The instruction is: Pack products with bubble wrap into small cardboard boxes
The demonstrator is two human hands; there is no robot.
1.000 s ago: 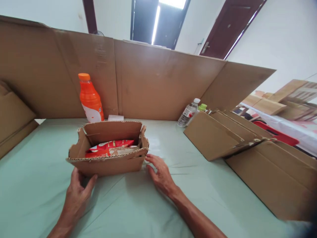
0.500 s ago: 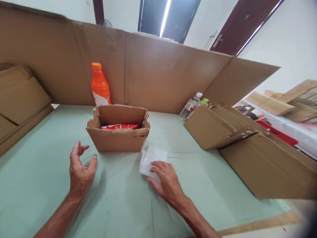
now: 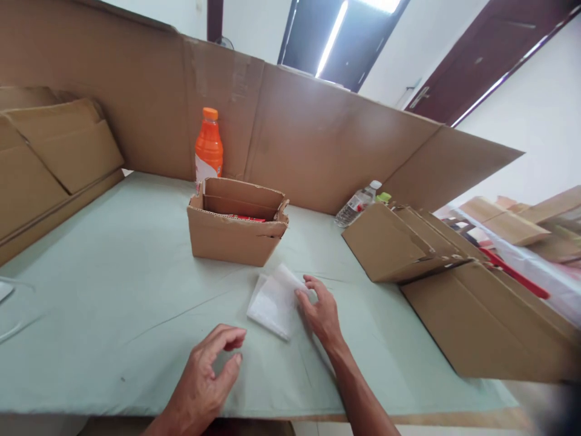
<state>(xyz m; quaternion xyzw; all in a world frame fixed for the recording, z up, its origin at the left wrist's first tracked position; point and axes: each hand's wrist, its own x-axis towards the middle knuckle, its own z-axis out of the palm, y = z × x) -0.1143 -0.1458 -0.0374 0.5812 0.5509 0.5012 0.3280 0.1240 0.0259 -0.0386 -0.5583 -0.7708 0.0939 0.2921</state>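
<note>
A small open cardboard box stands on the pale green table, with a red packet showing inside. Nearer to me lies a flat white packet. My right hand rests on that packet's right edge, fingers spread and pressing it down. My left hand hovers low near the table's front edge, just left of the packet, fingers loosely curled and holding nothing.
An orange bottle stands behind the box, against a tall cardboard wall. Flattened cartons lie stacked at the right, with a clear water bottle beside them. More cardboard leans at the left.
Both hands left the box, which now sits farther from me. The white packet appeared near the front and my right hand is on it. My left hand moved right, toward the packet.
</note>
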